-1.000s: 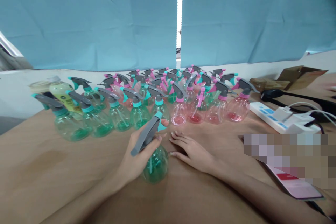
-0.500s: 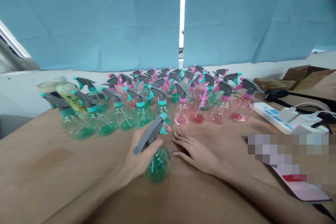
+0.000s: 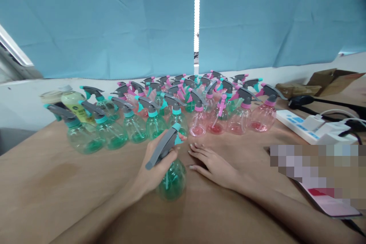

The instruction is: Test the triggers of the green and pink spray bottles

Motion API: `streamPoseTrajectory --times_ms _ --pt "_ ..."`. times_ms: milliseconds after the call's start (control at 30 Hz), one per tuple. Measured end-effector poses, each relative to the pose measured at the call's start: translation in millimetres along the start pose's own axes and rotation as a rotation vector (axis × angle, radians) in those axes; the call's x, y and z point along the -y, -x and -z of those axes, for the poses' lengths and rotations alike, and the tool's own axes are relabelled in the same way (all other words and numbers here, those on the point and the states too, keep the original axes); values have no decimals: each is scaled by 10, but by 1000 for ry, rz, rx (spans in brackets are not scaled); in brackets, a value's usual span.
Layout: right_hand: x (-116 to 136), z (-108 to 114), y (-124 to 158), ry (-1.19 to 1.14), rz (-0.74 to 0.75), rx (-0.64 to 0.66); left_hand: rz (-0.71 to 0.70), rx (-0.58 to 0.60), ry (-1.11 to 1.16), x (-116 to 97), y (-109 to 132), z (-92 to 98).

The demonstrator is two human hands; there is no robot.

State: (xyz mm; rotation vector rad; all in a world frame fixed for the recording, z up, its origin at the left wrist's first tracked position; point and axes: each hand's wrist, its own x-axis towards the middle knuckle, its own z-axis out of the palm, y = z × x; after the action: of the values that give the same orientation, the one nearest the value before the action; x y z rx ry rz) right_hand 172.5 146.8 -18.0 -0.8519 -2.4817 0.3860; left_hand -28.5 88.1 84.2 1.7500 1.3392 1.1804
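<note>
My left hand (image 3: pixel 153 171) is wrapped round the neck of a clear green spray bottle (image 3: pixel 171 179) with a grey trigger head, standing on the brown table (image 3: pixel 57 190) in front of me. Just to its right my right hand (image 3: pixel 213 166) lies flat on the table, fingers stretched out and holding nothing. Beyond both hands stands a crowd of several spray bottles: green ones (image 3: pixel 114 133) on the left, pink ones (image 3: pixel 243 118) on the right.
A yellow-green bottle (image 3: pixel 74 107) stands at the far left of the group. A white power strip (image 3: pixel 309 129) with plugs and cables lies at the right, brown paper packaging (image 3: pixel 328 82) behind it. A pink and white card (image 3: pixel 331 202) lies near my right forearm. Blue curtains hang behind.
Hardly anything has moved: my left hand keeps its hold on the green bottle and my right hand stays flat. The view has shifted slightly.
</note>
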Motion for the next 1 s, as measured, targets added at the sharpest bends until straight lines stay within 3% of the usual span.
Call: streamPoseTrajectory --times_ms 500,733,1000 --pt "-29 14 -3 5 9 37 3 -33 -96 -45 16 -35" --pt "-26 16 0 -2 3 40 -99 27 -54 -102 25 -22" --pt "-29 17 0 2 7 40 -39 -57 -192 -35 -11 -67"
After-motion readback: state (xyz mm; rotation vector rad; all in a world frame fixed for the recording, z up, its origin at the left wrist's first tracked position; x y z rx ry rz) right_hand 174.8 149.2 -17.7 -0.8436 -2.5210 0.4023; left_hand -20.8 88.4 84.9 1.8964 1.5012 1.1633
